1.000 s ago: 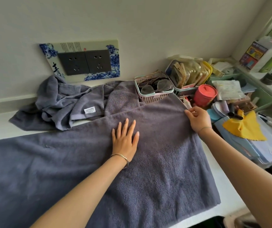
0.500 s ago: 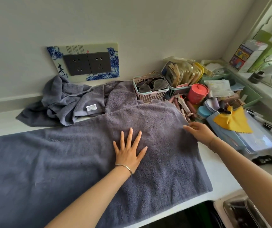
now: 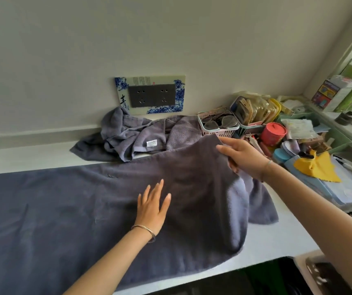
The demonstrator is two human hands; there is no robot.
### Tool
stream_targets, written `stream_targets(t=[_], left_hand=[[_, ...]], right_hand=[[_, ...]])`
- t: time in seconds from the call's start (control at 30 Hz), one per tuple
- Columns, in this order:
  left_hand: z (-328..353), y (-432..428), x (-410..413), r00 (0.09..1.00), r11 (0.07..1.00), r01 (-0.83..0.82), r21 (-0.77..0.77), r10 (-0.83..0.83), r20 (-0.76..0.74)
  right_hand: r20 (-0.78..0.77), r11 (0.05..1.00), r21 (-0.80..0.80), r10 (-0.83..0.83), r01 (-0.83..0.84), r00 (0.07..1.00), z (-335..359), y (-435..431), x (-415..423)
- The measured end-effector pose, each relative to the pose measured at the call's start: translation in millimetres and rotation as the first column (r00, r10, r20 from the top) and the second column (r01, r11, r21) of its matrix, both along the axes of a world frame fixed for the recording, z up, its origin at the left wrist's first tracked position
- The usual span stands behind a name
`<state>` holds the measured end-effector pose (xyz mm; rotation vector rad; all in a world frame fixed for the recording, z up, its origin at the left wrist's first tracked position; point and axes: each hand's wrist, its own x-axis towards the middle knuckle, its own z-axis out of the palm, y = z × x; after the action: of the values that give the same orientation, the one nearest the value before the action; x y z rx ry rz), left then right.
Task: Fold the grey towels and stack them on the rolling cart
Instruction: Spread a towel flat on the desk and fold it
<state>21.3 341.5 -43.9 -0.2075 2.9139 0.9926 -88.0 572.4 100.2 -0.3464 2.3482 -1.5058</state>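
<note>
- Spread towel (image 3: 64, 209): dark grey terry cloth that lies lengthwise along the white counter (image 3: 277, 241) and runs out of view at the left. Most of it is flat, with a few shallow creases. Its near edge hangs slightly over the counter's front.
- Right end of the spread towel: raised off the counter and turned toward the left, so that a paler grey underside shows in a hanging fold.
- Right hand (image 3: 243, 158): grips this raised end, the thumb on top of the cloth and the fingers curled beneath it.
- Left hand (image 3: 152, 207): palm down on the flat middle of the spread towel, fingers straight and slightly spread.
- Crumpled towel (image 3: 128, 137): a second grey towel, bunched against the wall below the socket plate (image 3: 151, 95), with a white label (image 3: 152, 143) facing up. It touches the far edge of the spread towel.
- To the right: a basket of glasses (image 3: 217, 124), a red container (image 3: 273, 134) and a yellow cloth (image 3: 317, 167).
</note>
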Motion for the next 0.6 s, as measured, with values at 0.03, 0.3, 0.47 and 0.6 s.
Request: stream_targets(t=[0.03, 0.3, 0.47, 0.6], left_hand=[[2, -19, 10, 1.0, 1.0, -0.021, 0.013, 0.021, -0.016], [9, -189, 85, 0.951, 0.94, -0.306, 0.149, 0.31, -0.002], [11, -266, 127, 0.911, 0.906, -0.404, 0.127, 0.41, -0.033], [3, -305, 147, 0.911, 0.908, -0.411, 0.084, 0.413, -0.002]], right_hand=[[0.025, 0.997, -0.076, 0.013, -0.011, 1.0, 7, -24, 6], [0.169, 0.876, -0.466, 0.227, -0.126, 0.959, 25, -232, 59], [0.21, 0.896, -0.411, 0.27, -0.166, 0.94, -5, -350, 95], [0.296, 0.945, -0.243, 0.289, -0.221, 0.911, -55, -404, 115]])
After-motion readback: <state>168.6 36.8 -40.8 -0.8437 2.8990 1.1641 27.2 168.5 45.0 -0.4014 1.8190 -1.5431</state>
